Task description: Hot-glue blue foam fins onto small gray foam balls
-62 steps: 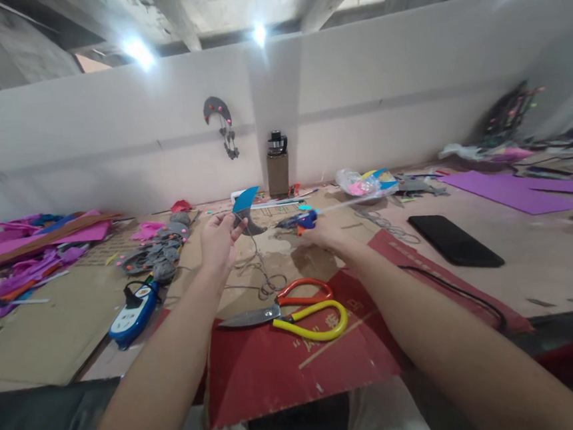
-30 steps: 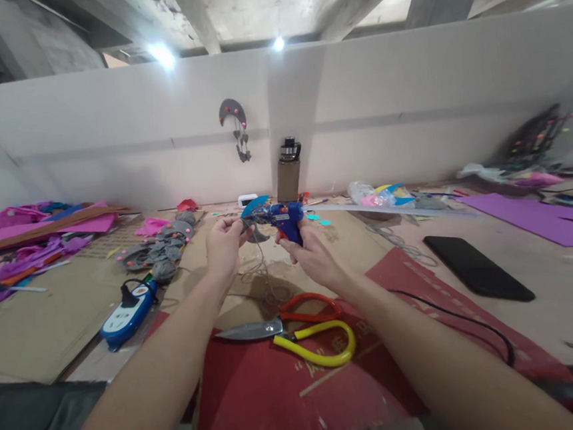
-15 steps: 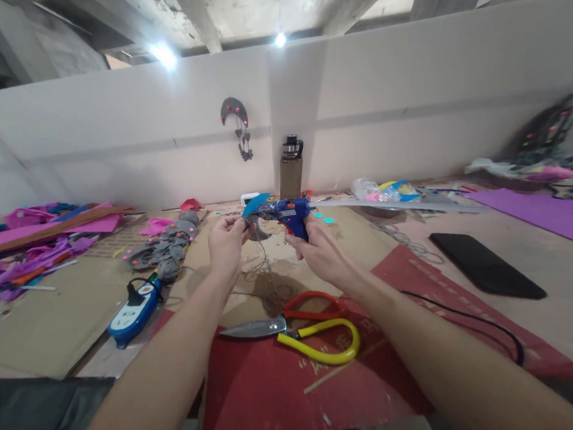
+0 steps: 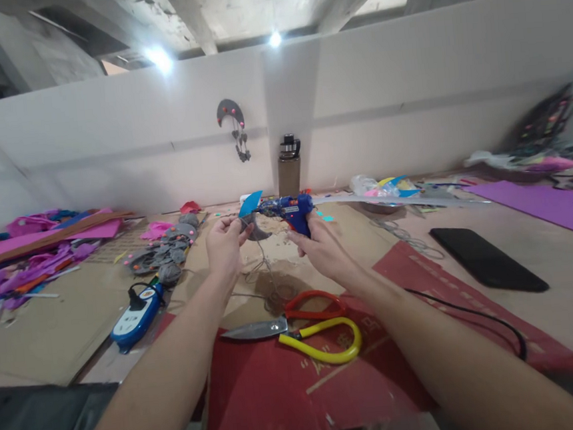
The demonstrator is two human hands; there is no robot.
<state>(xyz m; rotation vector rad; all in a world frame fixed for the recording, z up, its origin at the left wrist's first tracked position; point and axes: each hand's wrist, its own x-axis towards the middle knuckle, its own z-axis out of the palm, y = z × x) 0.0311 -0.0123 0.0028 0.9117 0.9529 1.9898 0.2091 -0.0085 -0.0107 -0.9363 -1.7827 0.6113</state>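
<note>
My left hand [image 4: 225, 246] is closed, pinching a blue and grey crescent-shaped felt piece between thumb and fingers. Its blue part [image 4: 251, 204] sticks up above the fingertips, and the grey part [image 4: 257, 227] shows below, with grey yarn [image 4: 269, 263] hanging down to the table. My right hand [image 4: 321, 242] is wrapped around the handle of a blue hot glue gun [image 4: 299, 208]. The gun's nozzle points left, close to the blue part; whether it touches cannot be made out. A long clear strip [image 4: 380, 200] reaches right from behind the gun.
Large scissors with red and yellow handles [image 4: 336, 358] lie on red cardboard [image 4: 263, 404] below my hands. A power strip [image 4: 138, 318] and grey felt pieces [image 4: 168, 242] are left; a black phone [image 4: 485, 258] and purple sheet [image 4: 531, 203] right. A bottle [image 4: 289, 171] stands behind.
The glue gun's nozzle and the crescent piece have shifted slightly against each other, so more of the blue and grey parts shows. The whole view has tilted a little. Both grips stay the same.
</note>
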